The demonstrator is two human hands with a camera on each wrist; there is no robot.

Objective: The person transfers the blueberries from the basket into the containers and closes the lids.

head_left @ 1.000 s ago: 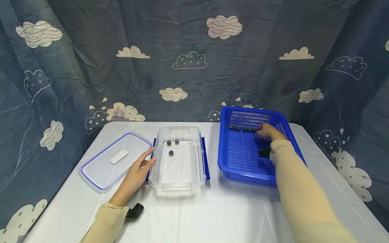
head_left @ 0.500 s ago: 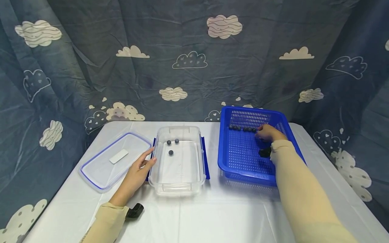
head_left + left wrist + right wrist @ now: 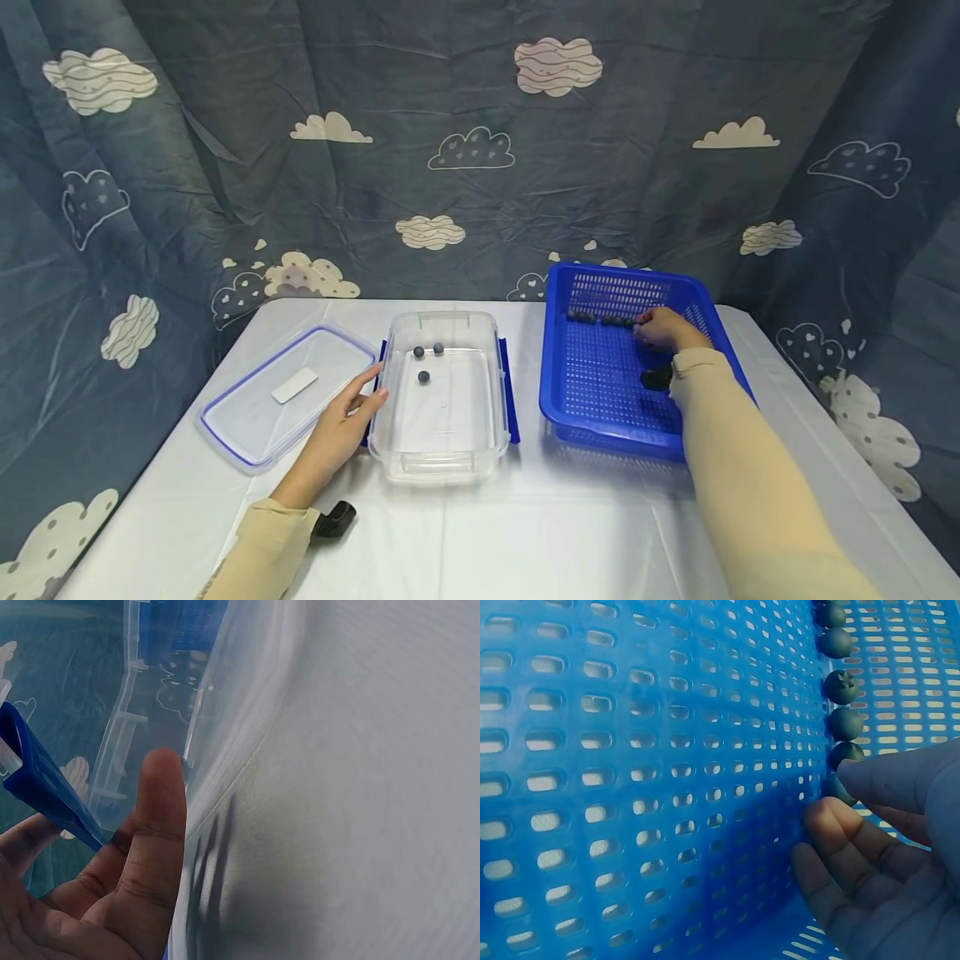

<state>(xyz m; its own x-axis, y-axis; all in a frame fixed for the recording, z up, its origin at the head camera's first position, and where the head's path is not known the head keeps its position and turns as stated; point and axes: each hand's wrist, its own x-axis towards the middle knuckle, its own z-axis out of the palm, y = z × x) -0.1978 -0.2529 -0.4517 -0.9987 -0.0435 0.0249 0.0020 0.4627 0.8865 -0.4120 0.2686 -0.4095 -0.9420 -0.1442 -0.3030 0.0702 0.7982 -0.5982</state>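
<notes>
My left hand (image 3: 337, 429) rests at the left side of a clear plastic container (image 3: 438, 467). Its thumb lies along the wall and its fingers reach by a blue side latch (image 3: 49, 776). Three blueberries (image 3: 424, 377) lie inside that container. On the right, my right hand (image 3: 666, 330) is down in a blue perforated basket (image 3: 551, 400), near its back wall. Along that wall runs a row of blueberries (image 3: 845, 724). In the right wrist view, thumb and forefinger pinch the row's nearest blueberry (image 3: 841, 791), which is partly hidden by the thumb.
A clear lid (image 3: 247, 408) with a blue seal lies left of the container, a white strip (image 3: 294, 386) on it. White cloth (image 3: 525, 533) covers the table. A dark cloud-print curtain (image 3: 360, 192) hangs behind and at both sides.
</notes>
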